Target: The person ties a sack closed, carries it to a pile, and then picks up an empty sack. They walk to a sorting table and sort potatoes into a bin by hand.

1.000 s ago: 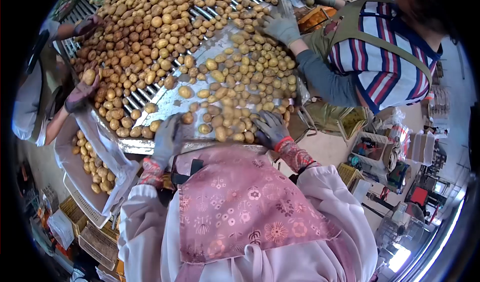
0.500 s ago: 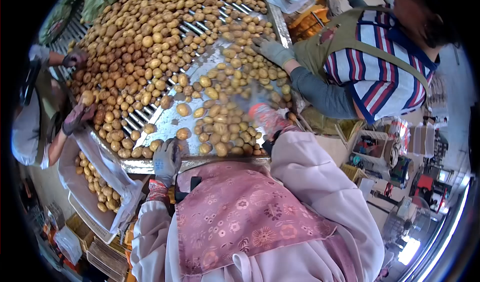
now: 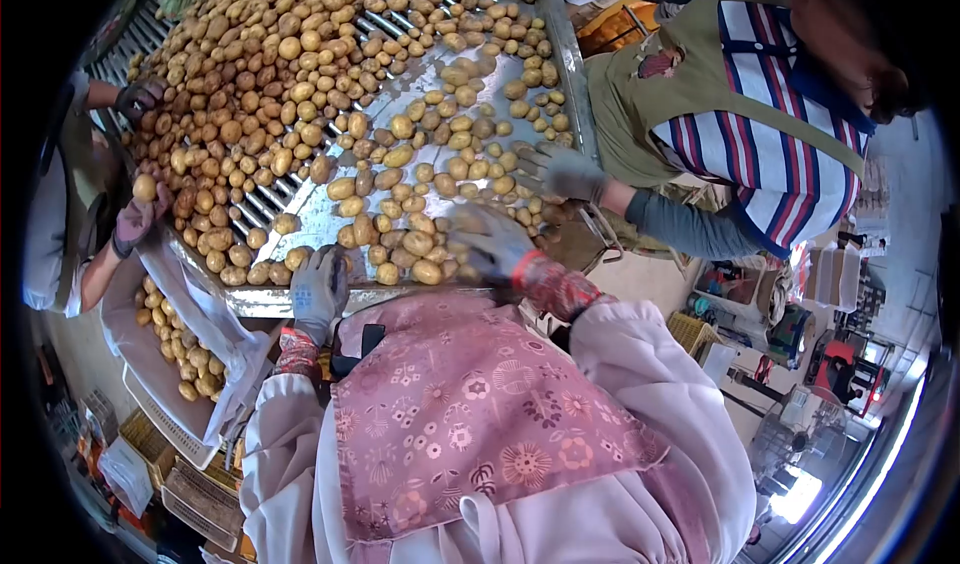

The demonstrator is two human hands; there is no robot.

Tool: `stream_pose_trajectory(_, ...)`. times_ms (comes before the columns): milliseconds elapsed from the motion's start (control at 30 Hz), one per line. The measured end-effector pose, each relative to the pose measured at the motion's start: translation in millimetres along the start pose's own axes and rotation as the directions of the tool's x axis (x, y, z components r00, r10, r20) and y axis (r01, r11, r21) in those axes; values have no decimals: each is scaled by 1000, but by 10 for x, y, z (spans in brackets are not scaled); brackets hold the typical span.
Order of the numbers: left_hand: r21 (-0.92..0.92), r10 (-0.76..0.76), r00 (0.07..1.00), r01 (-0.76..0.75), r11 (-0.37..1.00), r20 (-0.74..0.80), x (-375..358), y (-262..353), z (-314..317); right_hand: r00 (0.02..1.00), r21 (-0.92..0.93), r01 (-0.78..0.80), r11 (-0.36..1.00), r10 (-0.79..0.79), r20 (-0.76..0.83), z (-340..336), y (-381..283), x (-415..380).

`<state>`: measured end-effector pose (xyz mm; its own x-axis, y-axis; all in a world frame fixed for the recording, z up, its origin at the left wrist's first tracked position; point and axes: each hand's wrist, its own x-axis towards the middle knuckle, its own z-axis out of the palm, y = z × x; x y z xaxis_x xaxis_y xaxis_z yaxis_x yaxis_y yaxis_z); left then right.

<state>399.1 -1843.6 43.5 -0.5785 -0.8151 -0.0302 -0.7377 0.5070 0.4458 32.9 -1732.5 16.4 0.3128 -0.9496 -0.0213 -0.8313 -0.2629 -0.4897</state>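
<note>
Many potatoes [image 3: 240, 104] cover a metal sorting table [image 3: 262, 306] with rollers. My left hand [image 3: 320, 289], in a grey glove, rests on the table's near edge beside some potatoes, its fingers bent over the rim and partly hidden. My right hand [image 3: 488, 242], gloved and slightly blurred, lies with spread fingers against a group of potatoes [image 3: 425, 249] near the front. Red patterned cuffs show at both wrists. Close to my right hand, a co-worker's gloved hand [image 3: 565, 172] reaches over the potatoes.
At the right stands a co-worker in a striped shirt [image 3: 745, 154]. Another person's gloved hand [image 3: 135, 224] holds a potato at the left. A lined crate [image 3: 225, 359] with potatoes sits below the left corner. Baskets and tools stand behind at the right.
My right hand has moved nearer and slightly left, with potatoes shifting leftward. The right co-worker's one hand moved away to the top while the other appeared over the potatoes.
</note>
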Motion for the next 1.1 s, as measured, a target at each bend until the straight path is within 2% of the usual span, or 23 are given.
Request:
stream_pose_trajectory(67, 1, 0, 1000, 0, 1000, -17, 4, -5, 8, 992, -15, -127, 992, 126, -30, 23, 172, -489)
stream_pose_trajectory(133, 2, 9, 1000, -9, 1000, -24, -16, 11, -7, 922, 108, -381, 918, 368, 122, -187, 198, -940)
stream_pose_trajectory(167, 4, 5, 1000, -5, 1000, -16, -37, 26, -24, 920, 107, -385, 917, 372, 124, -272, 199, -1085)
stream_pose_trajectory(233, 14, -7, 1000, 7, 1000, 5, -34, 87, -87, 859, -373, -368, 852, 465, 213, -431, 201, -1271)
stream_pose_trajectory(267, 10, -5, 1000, 5, 1000, 3, -55, 84, -70, 858, -377, -370, 849, 468, 212, -361, 283, -1347)
stream_pose_trajectory(300, 5, 12, 1000, -12, 1000, -15, -64, 67, -59, 900, -272, -426, 863, 435, -30, -234, 432, -1392)
stream_pose_trajectory(333, 0, 27, 999, -27, 1000, -34, -67, 56, -53, 875, -157, -449, 879, 399, -273, -308, 376, -1263)
stream_pose_trajectory(367, -7, 18, 1000, -19, 1000, -21, -76, 54, -53, 736, 169, -594, 787, 616, -280, -323, 280, -1111)
stream_pose_trajectory(400, -4, 17, 1000, -17, 1000, -25, -88, 61, -55, 739, 168, -590, 790, 612, -282, -325, 112, -889)
stream_pose_trajectory(467, 5, -11, 1000, 11, 1000, -9, -108, 60, -47, 818, -128, -574, 808, 569, -78, -208, -126, -502)
stream_pose_trajectory(533, -9, 42, 998, -42, 999, -44, -122, 31, -30, 913, -235, -408, 882, 389, -125, -80, -250, -108)
stream_pose_trajectory(600, -19, 43, 997, -44, 999, -59, -145, 16, -12, 975, 21, -102, 995, 104, -198, -129, -255, 406)
stream_pose_trajectory(633, -33, 35, 997, -37, 999, -63, -148, 36, -25, 988, 150, -4, 989, 27, -151, -163, -267, 659)
stream_pose_trajectory(667, -45, 28, 997, -31, 999, -66, -139, 42, -33, 995, 194, -45, 980, 61, -73, -164, -341, 895)
stream_pose_trajectory(767, -17, 26, 997, -27, 999, -73, -173, 3, 28, 990, 192, 29, 981, -1, -143, -66, -682, 1472)
stream_pose_trajectory(833, 8, 22, 997, -21, 1000, -76, -177, 39, 7, 982, -28, -78, 997, 71, -174, 10, -872, 1614)
stream_pose_trajectory(867, 18, 21, 997, -20, 1000, -68, -185, 29, -2, 982, -24, -66, 998, 61, -178, 14, -890, 1624)
stream_pose_trajectory(933, -10, 8, 999, -9, 1000, -50, -234, 3, -47, 961, -75, 55, 996, -73, -267, 85, -823, 1483)
stream_pose_trajectory(967, -20, 14, 998, -15, 1000, -63, -208, 42, -52, 980, -133, 74, 988, -96, -172, 104, -693, 1378)
stream_pose_trajectory(1100, -51, 49, 994, -54, 997, -93, -173, 123, -70, 983, -183, 2, 983, -35, -179, -104, -359, 702)
